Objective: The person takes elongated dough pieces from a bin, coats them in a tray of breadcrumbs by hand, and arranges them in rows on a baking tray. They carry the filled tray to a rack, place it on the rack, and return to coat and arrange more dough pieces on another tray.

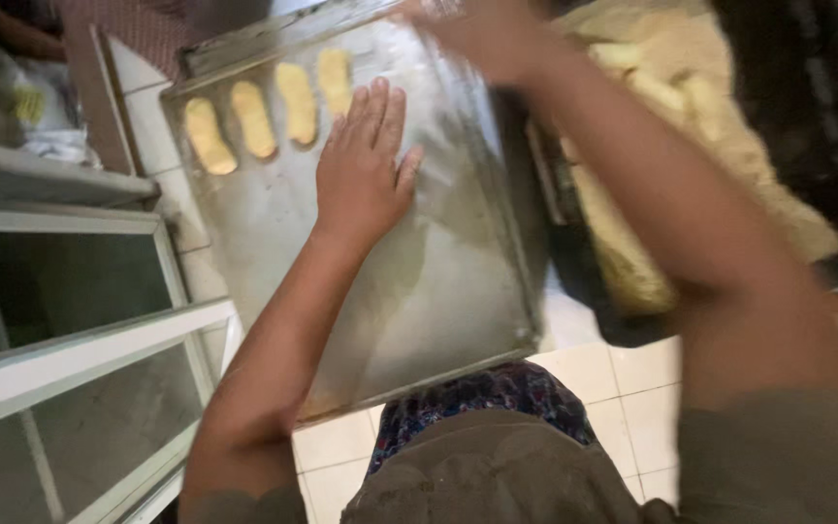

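Left hand (366,165) lies flat, fingers spread, on the baking tray (438,291) below four dough pieces (254,118); blurred right hand's (487,34) state cannot be told.

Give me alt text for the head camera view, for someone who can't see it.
A person's left hand rests flat on a large, worn rectangular metal baking tray, while the blurred right hand reaches to its far edge. Four pale yellow oblong dough pieces sit in a row at the tray's far left corner.
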